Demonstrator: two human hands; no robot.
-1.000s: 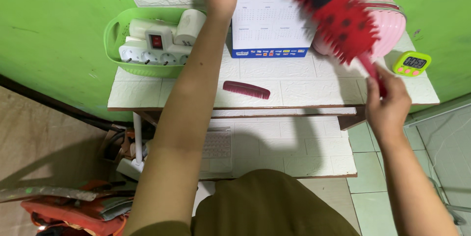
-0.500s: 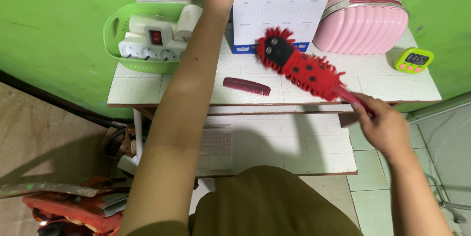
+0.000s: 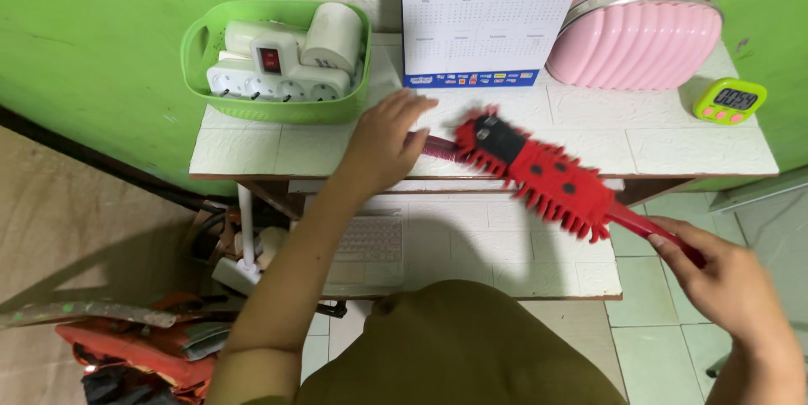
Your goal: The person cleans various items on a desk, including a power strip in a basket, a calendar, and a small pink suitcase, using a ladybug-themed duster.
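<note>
The right hand [image 3: 725,274] sits nearest the camera at the lower right, its fingers closed around the thin red handle of the duster brush [image 3: 539,173]. The brush head has come down from the back of the table [image 3: 673,148] to its front edge and now lies angled across it, overhanging the lower keyboard shelf [image 3: 497,241]. The head is a long red body covered in soft stubby tufts, with black spots and a black end patch.

The left hand [image 3: 383,142] has left the wall calendar [image 3: 492,18] and now rests on the table beside the brush tip, fingers curled over one end of the dark red comb [image 3: 438,148]; whether they grip it cannot be determined. The comb is a flat, narrow plastic strip, mostly hidden.

The table top is white with an embossed brick texture. Further back stand a green plastic basket [image 3: 198,43] holding white power strips, a ribbed pink case [image 3: 640,34], and a small green timer [image 3: 729,100].
</note>
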